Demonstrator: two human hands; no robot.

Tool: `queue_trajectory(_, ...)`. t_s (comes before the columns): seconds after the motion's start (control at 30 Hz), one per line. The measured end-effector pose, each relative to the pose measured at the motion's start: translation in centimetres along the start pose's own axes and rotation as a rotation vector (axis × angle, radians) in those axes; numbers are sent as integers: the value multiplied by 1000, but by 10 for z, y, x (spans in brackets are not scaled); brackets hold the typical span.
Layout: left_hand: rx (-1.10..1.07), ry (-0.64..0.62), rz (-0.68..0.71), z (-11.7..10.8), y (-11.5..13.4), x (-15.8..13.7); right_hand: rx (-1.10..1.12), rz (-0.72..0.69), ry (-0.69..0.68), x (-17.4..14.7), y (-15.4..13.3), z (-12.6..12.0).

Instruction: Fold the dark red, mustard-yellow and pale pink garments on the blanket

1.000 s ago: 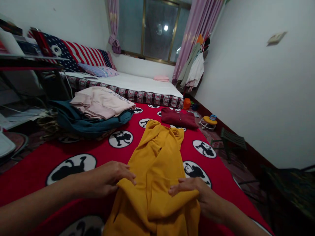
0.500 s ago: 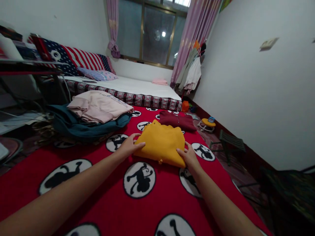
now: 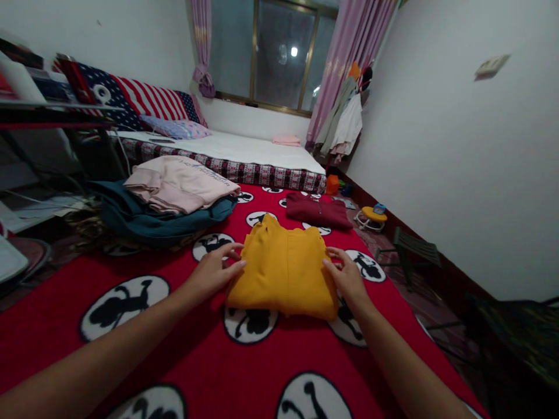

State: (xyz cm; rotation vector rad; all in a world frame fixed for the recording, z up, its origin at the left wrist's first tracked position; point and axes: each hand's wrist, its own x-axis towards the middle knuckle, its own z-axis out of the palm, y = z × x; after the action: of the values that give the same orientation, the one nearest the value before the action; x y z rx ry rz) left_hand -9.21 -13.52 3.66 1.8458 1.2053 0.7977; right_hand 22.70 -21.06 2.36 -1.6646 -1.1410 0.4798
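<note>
A folded yellow garment [image 3: 286,270] with a wavy far edge sits on the red blanket [image 3: 244,372], which is printed with black monkey figures in white circles. My left hand [image 3: 215,269] grips its left edge, thumb in front and fingers partly hidden behind the cloth. At the opposite edge, my right hand [image 3: 348,274] has its thumb and fingers closed on the fabric. Just beyond lies a folded maroon garment [image 3: 318,210]. To the left, a pale pink sweatshirt [image 3: 179,183] with lettering rests on a dark teal garment [image 3: 166,227].
A low bed [image 3: 244,148] runs across the back beneath the window. On the right floor stand a dark green folding stool [image 3: 414,250] and a small yellow round stool [image 3: 374,215]. A cluttered table [image 3: 65,107] is at the left.
The yellow garment's near edge has come closer to me, and more of its upper face shows, with a centre seam. Both hands have shifted to higher spots on its sides.
</note>
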Motion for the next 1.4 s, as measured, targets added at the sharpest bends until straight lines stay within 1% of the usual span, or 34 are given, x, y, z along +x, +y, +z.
queue_trajectory(0.1,108,79,-38,6,3,39,-119,-38,48,34,-1,13)
queue_trajectory(0.17,165,110,-15,13,5,56,-204,-89,51,45,-1,23)
queue_trajectory(0.23,199,126,39,22,6,62,-281,-159,60,45,-1,33)
queue_trajectory(0.33,268,156,81,32,7,62,-374,-234,105,35,-1,44)
queue_trajectory(0.43,323,191,73,35,12,64,-421,-270,135,26,-6,49)
queue_trajectory(0.5,310,207,65,35,16,69,-394,-311,138,23,-12,50)
queue_trajectory(0.57,190,231,83,35,18,74,-281,-395,163,23,-17,50)
queue_trajectory(0.63,-69,258,99,35,14,78,-130,-485,219,25,-19,49)
queue_trajectory(0.67,-216,262,81,35,9,79,-74,-503,253,27,-17,48)
queue_trajectory(0.7,-337,249,43,35,3,80,-51,-493,268,29,-14,48)
queue_trajectory(0.73,-410,222,-6,34,-3,81,-62,-453,261,32,-10,47)
queue_trajectory(0.77,-424,192,-53,32,-8,82,-97,-396,242,34,-5,46)
queue_trajectory(0.8,-376,168,-86,29,-12,82,-150,-338,219,37,-1,45)
queue_trajectory(0.83,-277,164,-93,25,-13,82,-211,-294,204,39,1,44)
queue_trajectory(0.87,-151,193,-71,21,-10,82,-266,-275,196,40,0,43)
queue_trajectory(0.9,-16,251,-17,18,-4,80,-304,-281,192,41,-3,42)
queue_trajectory(0.97,217,354,160,17,16,74,-341,-350,136,40,-16,42)
queue_trajectory(1.0,303,350,269,20,28,70,-352,-388,69,39,-24,43)
queue_trajectory(1.03,370,299,372,26,39,65,-368,-417,-12,37,-32,46)
queue_trajectory(1.07,426,200,451,35,47,60,-398,-433,-88,34,-38,51)
queue_trajectory(1.1,477,80,496,46,53,56,-447,-429,-150,32,-43,56)
queue_trajectory(1.13,526,-27,500,57,56,53,-512,-407,-198,30,-45,62)
queue_trajectory(1.17,576,-103,478,68,54,51,-587,-375,-235,28,-44,68)
queue_trajectory(1.2,623,-148,446,78,51,52,-664,-341,-264,27,-41,74)
queue_trajectory(1.23,662,-164,415,86,45,54,-737,-313,-288,28,-37,79)
queue_trajectory(1.3,717,-149,384,94,33,63,-844,-287,-321,32,-28,84)
queue_trajectory(1.4,748,-91,347,92,22,83,-907,-273,-315,45,-21,83)
